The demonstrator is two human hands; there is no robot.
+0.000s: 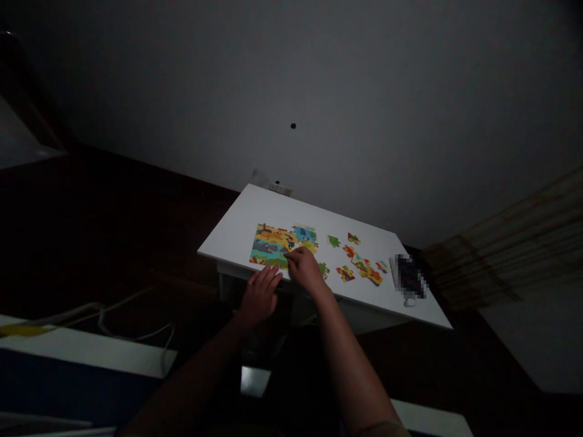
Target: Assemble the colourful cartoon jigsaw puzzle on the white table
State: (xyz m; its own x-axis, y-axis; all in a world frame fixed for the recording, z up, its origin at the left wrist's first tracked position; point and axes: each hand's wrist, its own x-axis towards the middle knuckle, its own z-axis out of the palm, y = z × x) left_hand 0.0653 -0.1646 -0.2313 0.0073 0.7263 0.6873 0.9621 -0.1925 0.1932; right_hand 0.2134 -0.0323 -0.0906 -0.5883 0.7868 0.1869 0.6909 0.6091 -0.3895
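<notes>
A bright cardboard jigsaw puzzle [273,246], partly assembled, lies on my smooth white surface [246,218], with loose interlocking pieces [359,268] scattered to its right. My right hand [306,271] curls onto the puzzle's lower edge; I cannot tell whether it grips a piece. My left hand [260,297] is open, fingers spread, just beside the puzzle. A pixelated dark object [410,277] sits beyond the pieces. Behind rises a matte grey wall [364,109] with a white socket [280,189], above a dark floor [113,212].

No words, brands or numbers can be read on the jigsaw puzzle [273,246] or the surface [237,224]; the dark object [410,277] on it is pixelated past reading
</notes>
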